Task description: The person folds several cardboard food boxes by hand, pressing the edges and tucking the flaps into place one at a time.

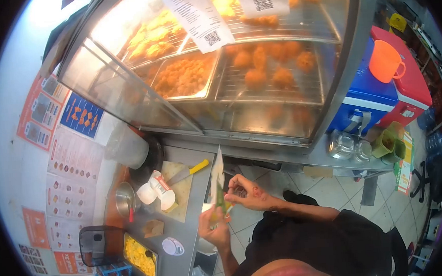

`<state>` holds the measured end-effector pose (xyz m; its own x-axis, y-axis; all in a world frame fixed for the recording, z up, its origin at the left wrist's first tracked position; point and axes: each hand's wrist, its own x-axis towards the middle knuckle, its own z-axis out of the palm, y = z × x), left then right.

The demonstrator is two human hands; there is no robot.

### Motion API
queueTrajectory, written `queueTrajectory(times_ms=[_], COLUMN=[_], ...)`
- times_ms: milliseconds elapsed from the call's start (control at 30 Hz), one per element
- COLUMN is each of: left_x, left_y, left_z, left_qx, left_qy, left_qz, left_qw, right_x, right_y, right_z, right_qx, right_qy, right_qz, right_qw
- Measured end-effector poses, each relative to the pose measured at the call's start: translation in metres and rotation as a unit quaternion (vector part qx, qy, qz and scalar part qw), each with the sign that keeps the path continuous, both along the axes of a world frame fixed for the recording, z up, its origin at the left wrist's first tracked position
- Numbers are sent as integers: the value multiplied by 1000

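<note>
Near the middle of the head view, my left hand [214, 228] is closed round the lower part of a thin white and green packet [218, 181], held upright beyond the counter edge. My right hand [245, 192] is just to the right of it, fingers bent and pinched together close to the packet's side; whatever lies between those fingers is too small to make out. Left of the hands, a knife with a yellow handle [199, 166] lies on a cutting board [184, 196], beside white cups [164, 192].
A glass display cabinet [261, 141] with fried food stands ahead. On the counter are a metal bowl [125, 199], a tray of yellow food [139, 255] and a small cardboard box [153, 228]. Blue [362, 96] and red [413, 88] coolers stand at the right, near clear plastic containers [342, 145].
</note>
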<state>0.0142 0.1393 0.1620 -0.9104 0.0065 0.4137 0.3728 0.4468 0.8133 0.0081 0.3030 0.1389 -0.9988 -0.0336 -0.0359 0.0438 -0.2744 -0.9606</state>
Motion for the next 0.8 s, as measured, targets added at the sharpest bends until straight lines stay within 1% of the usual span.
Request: queueTrajectory(times_ms=[33,67,100,133,167,200,267,300,333,367,400,433,467,533,567,633,667,700,733,767,800], left_x=[5,9,14,16,11,10,5,-1,-5,-10,-12,-14,-16,-23,-25,-27,-28,-30,-31,-32,-35], left_y=[4,6,8,8,1,1,6,2,-6,-15,-19,-18,-18,-18,-17,-16,-13,-10,-9,-13,-12], left_z=[-10,-22,-36,-46,-50,-43,-20,-19,-24,-33,-35,-34,-33,-31,-33,-41,-42,-42,-43,-44,-34], left_qx=[1,0,77,153,152,155,313,357,361,436,506,515,517,526,527,439,440,401,360,369,370], left_qy=[-7,-9,-92,-172,-229,-229,-305,-313,-314,-322,-329,-358,-358,-396,-399,-307,-314,-295,-276,-324,-329], left_qz=[-22,-16,-60,-103,-193,-188,-244,-231,-225,-209,-191,-120,-117,-63,-63,-37,-31,-25,-19,-49,-47], left_qw=[1000,1000,991,968,942,942,866,849,849,814,774,770,768,750,748,843,841,867,891,870,867], right_x=[2,-1,-5,-7,-7,-7,-5,-4,-3,-3,-2,-1,0,-2,-3,-5,-5,-5,-5,-5,-6], right_y=[-4,-9,-14,-18,-19,-18,-16,-14,-12,-11,-10,-8,-6,-2,0,5,8,8,8,9,11], right_z=[12,6,-5,-12,-15,-15,-15,-15,-12,-10,-9,-7,-6,-13,-15,-15,-15,-12,-9,-6,-3], right_qx=[54,53,52,50,40,41,100,102,207,306,306,329,351,373,392,395,397,384,383,397,411], right_qy=[41,39,63,88,75,74,128,126,210,291,290,328,366,363,359,341,327,329,321,345,370], right_qz=[-35,-29,-67,-105,-135,-130,-156,-151,-126,-99,-95,-82,-70,-83,-98,-117,-134,-151,-145,-157,-171], right_qw=[997,997,994,989,987,988,974,975,947,901,902,882,859,850,841,845,847,849,854,836,815])
